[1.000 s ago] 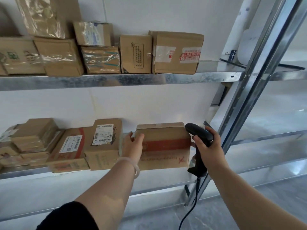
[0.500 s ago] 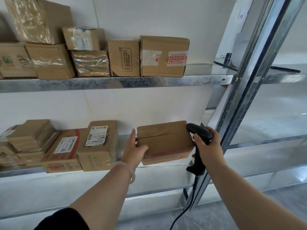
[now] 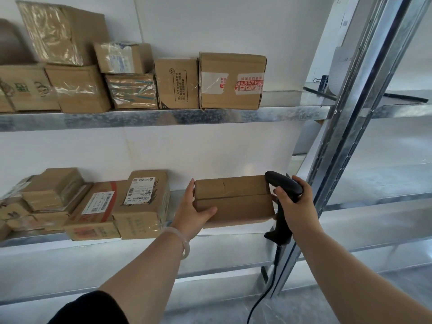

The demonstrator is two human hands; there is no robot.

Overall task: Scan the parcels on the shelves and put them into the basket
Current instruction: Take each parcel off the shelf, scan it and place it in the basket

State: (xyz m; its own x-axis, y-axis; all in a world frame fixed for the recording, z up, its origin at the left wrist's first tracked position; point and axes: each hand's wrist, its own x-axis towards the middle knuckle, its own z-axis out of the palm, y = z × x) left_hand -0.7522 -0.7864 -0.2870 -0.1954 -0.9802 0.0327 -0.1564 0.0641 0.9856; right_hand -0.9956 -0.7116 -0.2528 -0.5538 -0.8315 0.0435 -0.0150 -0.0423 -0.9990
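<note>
A plain brown cardboard parcel is at the right end of the lower shelf, tilted so that its taped seam faces me. My left hand grips its left end, thumb across the front and fingers behind. My right hand is wrapped around a black handheld scanner at the parcel's right end, and its cable hangs down. No label shows on the face turned to me. No basket is in view.
Several labelled parcels crowd the lower shelf to the left. More boxes line the upper shelf. A slanted metal upright stands just right of the scanner, with an adjoining shelf unit beyond it.
The parcel has been tipped over in my left hand: the face with the red band has turned down and away, and a plain seamed face now shows. The scanner hand stayed beside it.
</note>
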